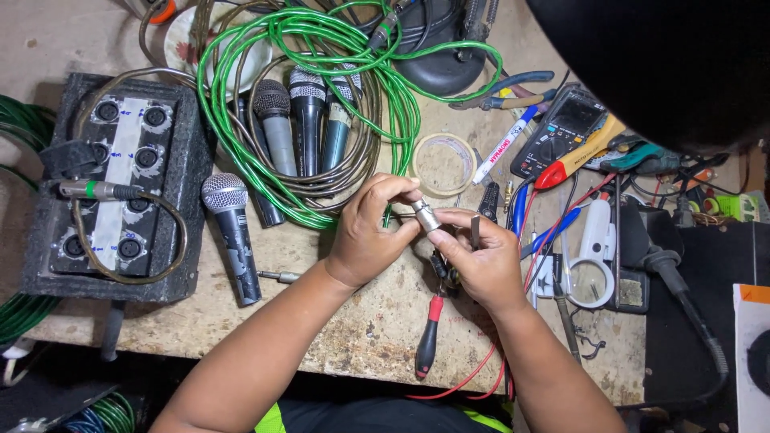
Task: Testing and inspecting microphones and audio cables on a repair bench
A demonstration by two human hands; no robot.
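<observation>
Head view, item list: left hand (370, 232) and right hand (479, 261), both pinching one silver cylindrical connector (426, 215) above the worktop (361, 321); green cable coil (321, 48) behind; red-handled screwdriver (429, 337) below; loose microphone (233, 232) to the left.

Multimeter (565, 128) upper right on the tabletop (361, 337): dark body, yellow-orange edge, small dark rectangular screen (579, 116), unlit, tilted. White strip label (124, 164) with small blue marks runs down the middle of the black connector box (112, 188) at left. White marker pen (504, 148) with red printing lies beside the multimeter. White sheet with orange corner (752, 353) at far right edge.
</observation>
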